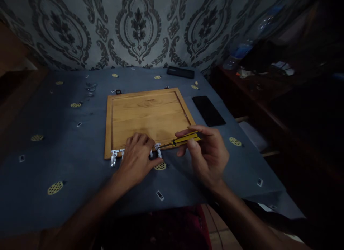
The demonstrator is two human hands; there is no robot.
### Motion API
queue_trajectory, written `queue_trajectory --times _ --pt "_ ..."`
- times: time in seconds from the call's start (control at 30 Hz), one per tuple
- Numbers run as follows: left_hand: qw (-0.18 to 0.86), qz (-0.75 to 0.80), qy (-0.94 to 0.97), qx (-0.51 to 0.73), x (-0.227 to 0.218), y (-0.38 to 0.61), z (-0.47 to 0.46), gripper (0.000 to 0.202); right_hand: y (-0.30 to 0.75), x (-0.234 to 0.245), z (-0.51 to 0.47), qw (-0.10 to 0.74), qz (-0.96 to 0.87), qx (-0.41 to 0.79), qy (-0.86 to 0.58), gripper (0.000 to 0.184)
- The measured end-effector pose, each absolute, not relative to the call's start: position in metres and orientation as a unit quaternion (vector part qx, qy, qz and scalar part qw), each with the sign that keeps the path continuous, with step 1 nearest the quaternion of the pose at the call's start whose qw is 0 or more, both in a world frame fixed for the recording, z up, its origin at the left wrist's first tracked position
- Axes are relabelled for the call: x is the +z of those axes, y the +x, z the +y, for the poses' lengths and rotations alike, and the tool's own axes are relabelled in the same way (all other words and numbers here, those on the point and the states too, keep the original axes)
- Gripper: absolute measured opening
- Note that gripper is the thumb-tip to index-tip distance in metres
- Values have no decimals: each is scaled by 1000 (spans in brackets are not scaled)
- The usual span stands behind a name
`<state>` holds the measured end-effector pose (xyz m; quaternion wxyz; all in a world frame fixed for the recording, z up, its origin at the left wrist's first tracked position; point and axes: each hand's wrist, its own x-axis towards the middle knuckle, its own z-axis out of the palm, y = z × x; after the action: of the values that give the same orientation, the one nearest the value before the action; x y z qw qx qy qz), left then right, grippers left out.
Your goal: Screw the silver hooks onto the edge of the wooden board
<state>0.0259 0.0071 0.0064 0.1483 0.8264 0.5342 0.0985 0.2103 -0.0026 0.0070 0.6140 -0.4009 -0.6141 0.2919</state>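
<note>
A framed wooden panel [149,113] lies flat on the cloth-covered table. Silvery metal hinges sit along its near edge: one hinge [114,157] at the left corner, and another hinge [158,150] between my hands. My left hand [137,155] rests over the edge, fingers bent on the wood and thumb against the right-hand hinge, hiding part of the metalwork. In my right hand [208,153] is a screwdriver [186,138] with a yellow and black handle, held between thumb and fingers. Its shaft points left, and the tip meets the right-hand hinge.
A black phone [209,111] lies right of the panel, and a dark oblong case [180,72] is at the back. Small metal parts [90,88] lie on the blue tablecloth [88,142] at left. A plastic bottle [240,51] stands on a dark side surface at right.
</note>
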Motion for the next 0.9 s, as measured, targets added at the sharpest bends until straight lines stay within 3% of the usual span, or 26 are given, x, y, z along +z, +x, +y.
queue_trajectory --times 0.17,0.4,0.57,0.77,0.9 --pt "153 532 827 100 6 25 7 37 213 25 6 542 -655 349 -394 25" --pt "148 537 826 91 8 26 7 34 206 30 16 557 -634 378 -380 13" --pt "149 535 827 90 7 26 8 35 205 31 20 550 -613 419 -382 19" --pt "146 533 829 90 6 25 7 36 211 41 27 475 -674 453 -339 29" --pt "146 530 829 99 4 24 7 35 210 43 34 454 -686 466 -327 25"
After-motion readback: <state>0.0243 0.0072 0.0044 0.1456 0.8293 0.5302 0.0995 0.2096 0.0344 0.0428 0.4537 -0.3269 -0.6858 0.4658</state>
